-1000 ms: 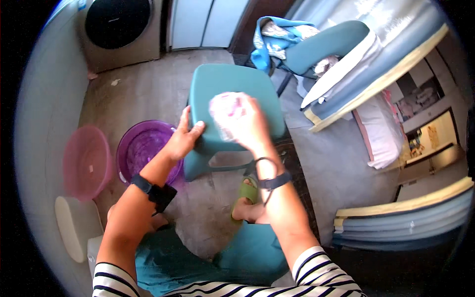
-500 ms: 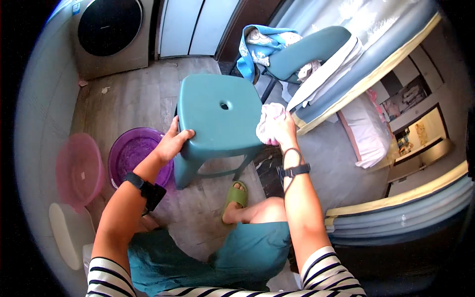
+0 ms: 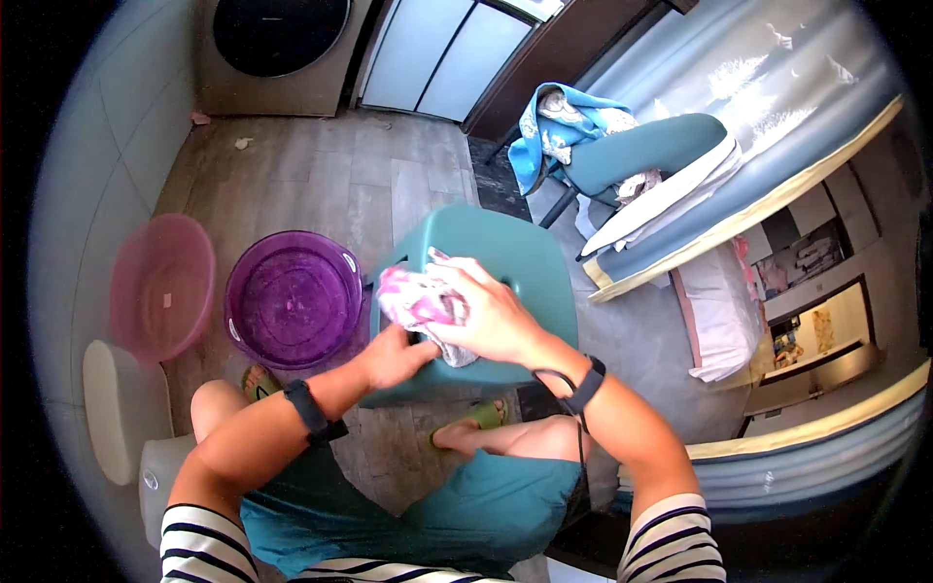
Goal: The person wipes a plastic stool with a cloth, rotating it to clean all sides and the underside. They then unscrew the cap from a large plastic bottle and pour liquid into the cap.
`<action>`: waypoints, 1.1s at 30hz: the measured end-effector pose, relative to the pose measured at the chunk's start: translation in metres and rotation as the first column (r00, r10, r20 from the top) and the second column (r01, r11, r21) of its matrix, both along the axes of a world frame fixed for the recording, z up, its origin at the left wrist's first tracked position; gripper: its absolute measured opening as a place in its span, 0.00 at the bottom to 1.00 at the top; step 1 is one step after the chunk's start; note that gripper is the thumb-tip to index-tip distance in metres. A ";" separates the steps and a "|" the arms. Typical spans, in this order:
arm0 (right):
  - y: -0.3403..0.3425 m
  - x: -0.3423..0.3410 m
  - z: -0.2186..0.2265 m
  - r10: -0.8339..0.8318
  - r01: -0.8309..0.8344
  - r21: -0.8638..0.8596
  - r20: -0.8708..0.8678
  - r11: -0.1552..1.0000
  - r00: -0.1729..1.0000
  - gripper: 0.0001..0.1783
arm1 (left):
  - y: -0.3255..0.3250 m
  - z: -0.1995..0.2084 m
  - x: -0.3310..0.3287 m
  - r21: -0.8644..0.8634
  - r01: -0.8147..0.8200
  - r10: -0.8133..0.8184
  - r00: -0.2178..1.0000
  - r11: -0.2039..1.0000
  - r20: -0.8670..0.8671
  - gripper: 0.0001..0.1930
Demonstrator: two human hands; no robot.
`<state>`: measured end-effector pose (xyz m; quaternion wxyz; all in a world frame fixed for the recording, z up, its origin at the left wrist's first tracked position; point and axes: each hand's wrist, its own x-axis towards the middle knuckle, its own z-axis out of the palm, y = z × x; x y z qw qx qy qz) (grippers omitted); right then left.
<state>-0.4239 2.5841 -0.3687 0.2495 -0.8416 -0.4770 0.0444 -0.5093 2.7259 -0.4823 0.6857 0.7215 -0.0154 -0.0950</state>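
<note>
Pale tiles [image 3: 92, 175] lined the left side of the room, with a pink basin [image 3: 160, 282] near them and a cream-coloured container [image 3: 117, 418] closer to me. Next along the plank floor [image 3: 321, 160] sat a purple basin [image 3: 251, 267], just beside the stool; well beyond it stood a washing machine [image 3: 277, 39] with a round dark door, then a pale cabinet [image 3: 428, 58].

My left hand [image 3: 397, 358] was at the near left corner of the teal stool [image 3: 525, 243], its fingers partly hidden; I could not tell whether they gripped the stool's edge or the cloth. The stool stood right in front of me. Against that same corner the pink-and-white cloth [image 3: 413, 299] was bunched up, and my right hand [image 3: 496, 316] was closed around it, coming in from the right.

I judged the step in hand to be wiping the stool, around its near left edge. As I saw it, the next move called for a steady stool and an even press of the cloth along that edge, with its loose folds kept under my fingers.

Farther right were a chair [image 3: 646, 151] heaped with fabric, a blue-grey curtain [image 3: 777, 146] and a bed [image 3: 717, 316] with a white cover.
</note>
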 end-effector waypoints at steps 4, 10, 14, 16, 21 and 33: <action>0.043 0.049 -0.006 -0.007 0.009 -0.066 0.022 0.998 1.000 0.29 | -0.004 0.025 -0.004 0.157 -0.004 0.024 0.992 0.988 -0.121 0.50; 0.050 0.149 -0.016 -0.409 0.410 -0.045 0.041 0.911 0.912 0.24 | -0.001 0.025 -0.004 0.106 -0.031 0.040 0.996 0.994 -0.084 0.54; -0.038 0.179 -0.021 -0.538 0.579 -0.219 0.219 0.786 0.814 0.22 | 0.004 0.020 -0.005 0.154 -0.022 0.040 0.993 0.988 -0.114 0.54; -0.105 0.186 -0.029 -0.560 0.570 -0.013 -0.211 0.821 0.801 0.19 | 0.000 0.026 -0.002 0.167 0.025 -0.005 0.993 0.986 -0.119 0.54; -0.127 0.152 -0.023 -0.773 0.784 -0.030 -0.194 0.620 0.604 0.21 | 0.005 0.018 -0.004 0.159 0.027 -0.007 0.993 0.987 -0.121 0.55; 0.006 -0.005 -0.014 -0.173 0.177 -0.064 0.066 0.982 0.983 0.27 | 0.013 0.001 0.007 -0.001 0.137 -0.136 0.981 0.991 -0.136 0.45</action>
